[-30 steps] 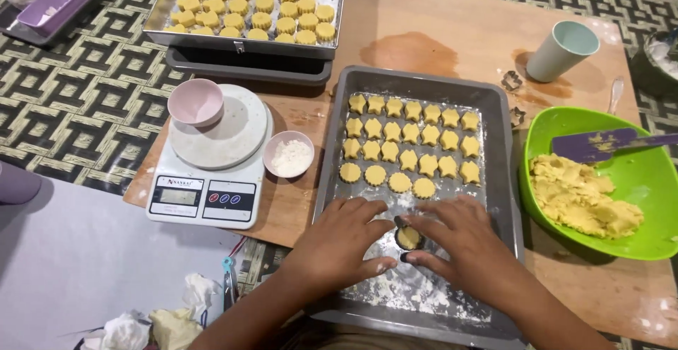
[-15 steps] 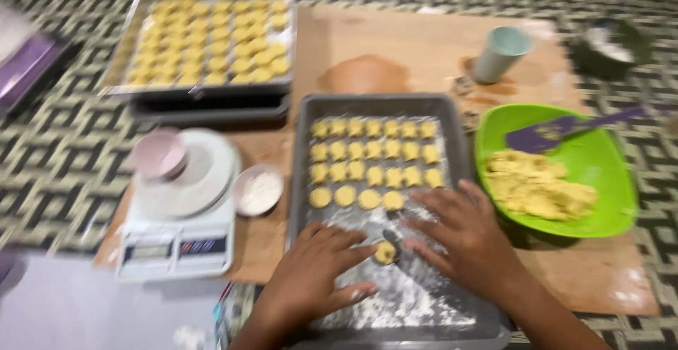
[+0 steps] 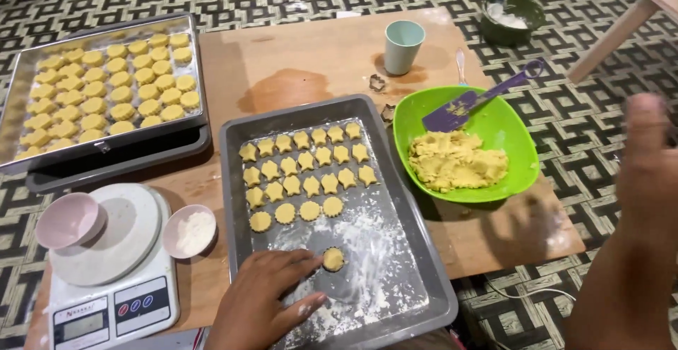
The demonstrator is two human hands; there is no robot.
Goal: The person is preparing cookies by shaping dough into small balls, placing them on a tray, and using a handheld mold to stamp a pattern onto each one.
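Note:
A grey baking tray point(image 3: 417, 258) holds rows of star-shaped and round yellow dough pieces on a floured base. My left hand point(image 3: 265, 300) rests flat on the tray's near part, fingers spread, its fingertips beside a single round dough piece point(image 3: 333, 259). My right hand point(image 3: 646, 173) is raised at the right edge of view, blurred, away from the tray and holding nothing that I can see. A green bowl point(image 3: 515, 134) right of the tray holds yellow dough point(image 3: 455, 161) and a purple spatula point(image 3: 480, 99).
A second tray point(image 3: 106, 85) full of round dough pieces sits at the back left. A white kitchen scale point(image 3: 113, 279) with a pink bowl point(image 3: 69, 219) stands front left, a small flour bowl point(image 3: 189, 231) beside it. A pale cup point(image 3: 404, 45) and a dark bowl point(image 3: 512, 16) stand behind.
My right hand has lifted off the tray and swung up to the right. The left hand stays by the round dough piece. The camera view has shifted right.

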